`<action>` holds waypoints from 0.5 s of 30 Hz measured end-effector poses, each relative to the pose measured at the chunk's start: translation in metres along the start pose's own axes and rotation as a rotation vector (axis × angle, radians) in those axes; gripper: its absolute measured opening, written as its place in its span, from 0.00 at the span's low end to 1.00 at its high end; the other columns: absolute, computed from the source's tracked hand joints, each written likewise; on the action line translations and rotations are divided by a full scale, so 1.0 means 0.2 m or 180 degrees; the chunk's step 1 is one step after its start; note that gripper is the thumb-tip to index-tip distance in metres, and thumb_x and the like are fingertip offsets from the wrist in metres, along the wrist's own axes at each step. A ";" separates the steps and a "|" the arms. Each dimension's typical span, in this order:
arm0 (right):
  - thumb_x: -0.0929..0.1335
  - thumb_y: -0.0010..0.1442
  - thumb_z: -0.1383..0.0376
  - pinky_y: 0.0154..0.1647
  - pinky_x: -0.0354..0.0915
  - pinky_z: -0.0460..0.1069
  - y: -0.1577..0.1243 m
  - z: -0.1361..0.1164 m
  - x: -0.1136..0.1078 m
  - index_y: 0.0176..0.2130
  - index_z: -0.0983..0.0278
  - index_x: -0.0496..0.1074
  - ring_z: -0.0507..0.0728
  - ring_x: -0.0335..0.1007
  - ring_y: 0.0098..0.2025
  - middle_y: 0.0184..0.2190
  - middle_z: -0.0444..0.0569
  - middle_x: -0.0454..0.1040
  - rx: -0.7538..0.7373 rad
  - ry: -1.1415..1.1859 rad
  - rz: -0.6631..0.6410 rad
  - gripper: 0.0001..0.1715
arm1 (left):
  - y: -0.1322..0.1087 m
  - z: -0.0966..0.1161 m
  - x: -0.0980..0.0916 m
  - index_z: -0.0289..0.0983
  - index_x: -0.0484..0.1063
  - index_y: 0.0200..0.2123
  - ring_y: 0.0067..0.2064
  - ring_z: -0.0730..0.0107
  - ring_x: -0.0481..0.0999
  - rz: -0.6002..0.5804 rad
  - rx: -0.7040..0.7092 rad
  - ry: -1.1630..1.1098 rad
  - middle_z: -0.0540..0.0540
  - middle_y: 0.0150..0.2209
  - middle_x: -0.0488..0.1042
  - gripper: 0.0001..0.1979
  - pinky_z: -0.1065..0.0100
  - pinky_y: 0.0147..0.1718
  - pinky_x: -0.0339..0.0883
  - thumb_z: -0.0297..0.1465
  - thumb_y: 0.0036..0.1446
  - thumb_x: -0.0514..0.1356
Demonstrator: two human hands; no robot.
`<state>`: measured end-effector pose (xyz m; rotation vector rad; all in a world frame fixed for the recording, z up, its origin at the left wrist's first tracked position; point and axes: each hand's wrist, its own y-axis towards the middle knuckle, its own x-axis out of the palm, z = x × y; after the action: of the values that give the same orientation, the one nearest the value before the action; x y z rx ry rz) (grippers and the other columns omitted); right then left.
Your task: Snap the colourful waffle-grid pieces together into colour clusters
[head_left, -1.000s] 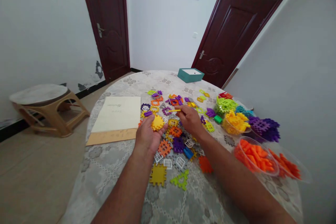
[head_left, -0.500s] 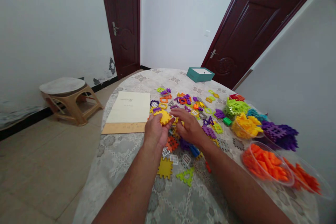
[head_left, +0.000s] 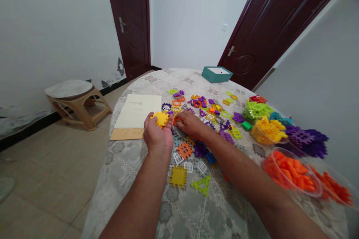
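Observation:
My left hand (head_left: 157, 134) is closed around yellow notched building plates (head_left: 160, 118), raised beside the pile, thumb at their near edge. To its right, my right hand (head_left: 190, 122) reaches into the loose pieces with its fingers curled down. An orange notched piece (head_left: 177, 120) shows at those fingertips; what they hold, if anything, is hidden. Nearer me lie an orange window plate (head_left: 185, 150), a white window frame (head_left: 188, 166), a mustard square plate (head_left: 178, 176) and a lime triangular piece (head_left: 201, 185). A dark blue piece (head_left: 211, 158) lies near my right forearm.
On the right stand tubs of orange pieces (head_left: 288, 171) and yellow pieces (head_left: 267, 130), near piles of lime pieces (head_left: 256, 111) and purple pieces (head_left: 305, 140). Paper (head_left: 140, 110) lies at the left; a teal box (head_left: 216, 74) stands on the table's far edge. A stool (head_left: 78, 101) is beyond.
My hands have parted: the left moved left with the yellow plates, and the right moved slightly left and down into the loose pieces. The view has tilted down a little.

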<state>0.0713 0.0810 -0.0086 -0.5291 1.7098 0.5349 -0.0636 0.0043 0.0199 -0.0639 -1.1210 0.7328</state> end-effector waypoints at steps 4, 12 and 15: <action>0.68 0.67 0.64 0.55 0.64 0.52 -0.08 0.08 -0.06 0.52 0.65 0.78 0.62 0.73 0.52 0.50 0.58 0.78 0.0382 -0.0162 -0.0054 0.16 | 0.01 0.00 0.00 0.41 0.67 0.50 0.46 0.60 0.81 -0.0056 0.0043 0.0030 0.40 0.48 0.73 0.19 0.55 0.45 0.80 0.24 0.55 0.57; 0.65 0.70 0.65 0.59 0.63 0.53 -0.07 0.05 -0.05 0.52 0.66 0.79 0.62 0.71 0.54 0.50 0.58 0.78 0.0223 -0.0256 0.0289 0.16 | 0.00 0.00 0.00 0.41 0.67 0.49 0.45 0.61 0.80 -0.0079 0.0070 0.0027 0.40 0.47 0.73 0.16 0.54 0.46 0.80 0.24 0.56 0.56; 0.66 0.71 0.61 0.63 0.60 0.54 0.00 -0.01 0.00 0.58 0.64 0.76 0.62 0.69 0.57 0.54 0.58 0.76 0.0046 -0.0112 0.0173 0.20 | 0.00 0.00 0.00 0.42 0.68 0.48 0.46 0.62 0.80 -0.0034 0.0081 0.0078 0.42 0.47 0.73 0.15 0.55 0.46 0.80 0.24 0.58 0.57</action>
<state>0.0697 0.0810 -0.0089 -0.4615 1.6973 0.5674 -0.0639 0.0034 0.0205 -0.0452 -1.0876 0.7347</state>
